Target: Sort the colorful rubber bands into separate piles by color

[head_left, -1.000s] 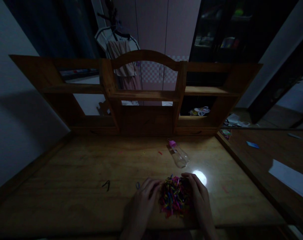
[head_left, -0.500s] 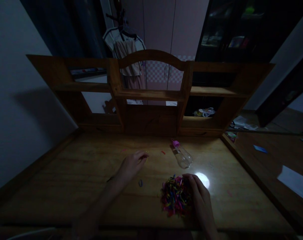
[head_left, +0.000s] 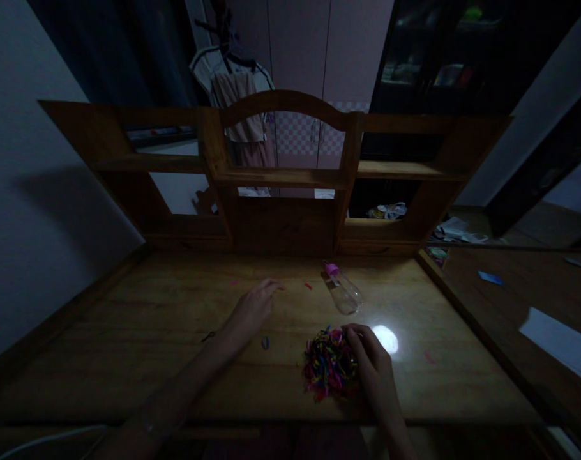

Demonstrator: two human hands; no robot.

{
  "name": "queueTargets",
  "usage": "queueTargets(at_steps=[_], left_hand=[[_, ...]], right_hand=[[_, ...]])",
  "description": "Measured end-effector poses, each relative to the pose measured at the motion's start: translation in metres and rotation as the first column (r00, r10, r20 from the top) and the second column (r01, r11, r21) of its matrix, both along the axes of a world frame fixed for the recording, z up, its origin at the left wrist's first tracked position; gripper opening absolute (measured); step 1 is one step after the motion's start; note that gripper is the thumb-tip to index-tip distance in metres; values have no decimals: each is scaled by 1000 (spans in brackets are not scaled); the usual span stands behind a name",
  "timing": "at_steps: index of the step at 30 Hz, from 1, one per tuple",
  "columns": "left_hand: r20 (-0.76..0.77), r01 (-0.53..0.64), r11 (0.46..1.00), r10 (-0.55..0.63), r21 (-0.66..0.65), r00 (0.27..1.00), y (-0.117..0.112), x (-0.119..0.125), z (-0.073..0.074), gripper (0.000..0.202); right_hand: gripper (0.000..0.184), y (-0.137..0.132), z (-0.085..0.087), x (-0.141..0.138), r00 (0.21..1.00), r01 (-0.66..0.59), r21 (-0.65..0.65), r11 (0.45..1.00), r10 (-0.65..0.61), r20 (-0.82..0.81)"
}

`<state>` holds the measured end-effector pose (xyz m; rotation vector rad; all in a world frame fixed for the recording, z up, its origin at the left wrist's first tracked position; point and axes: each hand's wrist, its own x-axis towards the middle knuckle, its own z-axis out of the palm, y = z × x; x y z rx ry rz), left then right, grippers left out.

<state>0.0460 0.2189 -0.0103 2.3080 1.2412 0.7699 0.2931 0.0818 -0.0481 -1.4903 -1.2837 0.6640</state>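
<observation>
A heap of small, thin, many-coloured bands [head_left: 329, 365] lies near the front of the wooden desk. My right hand [head_left: 375, 361] rests against its right side, fingers curved loosely over the edge. Farther forward and left, my left hand [head_left: 256, 306] is low over the desktop with its fingers stretched out; a faint yellow bit shows by the fingertips, too blurred to make out. A single dark blue band [head_left: 265, 343] lies between my left forearm and the heap. Beyond the heap, a clear bottle with a pink cap [head_left: 348, 296] lies on its side.
A small red piece [head_left: 308, 286] and a pink one [head_left: 235, 282] lie toward the back. Another pink piece [head_left: 430, 357] is at right, and a thin dark item [head_left: 208, 336] beside my left forearm. A wooden shelf unit [head_left: 285, 179] borders the desk's far side.
The whole view has shifted slightly. My left hand's fingers have stretched forward over the spot where a yellow band lay. My right hand keeps its place at the heap.
</observation>
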Motion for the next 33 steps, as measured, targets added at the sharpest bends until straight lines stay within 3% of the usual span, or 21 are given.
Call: queueTargets(at_steps=[4,8,12,15,26,33], left_hand=[[205,213,947,-165,-240,965,-78,13,15,46],[397,272,880,-106,-389,912,-121,25,-4,34],[508,211,865,57,-455,859,-124,27,-34,27],[552,204,849,118,-487,825,-121,24,-44,27],[556,221,803,159,-553,816,-122,18,-40,24],[564,221,800,170,-558,808,-121,20,-43,23]], right_hand=[[23,0,2,-5,967,-201,84,976,184,177],[30,0,0,-7,940,-257,76,964,231,251],[31,1,-3,-7,937,-233,51,971,210,277],[27,1,-3,-8,939,-220,40,975,200,280],[12,2,0,-10,959,-178,47,983,162,234],[15,2,5,-9,975,-116,83,990,98,201]])
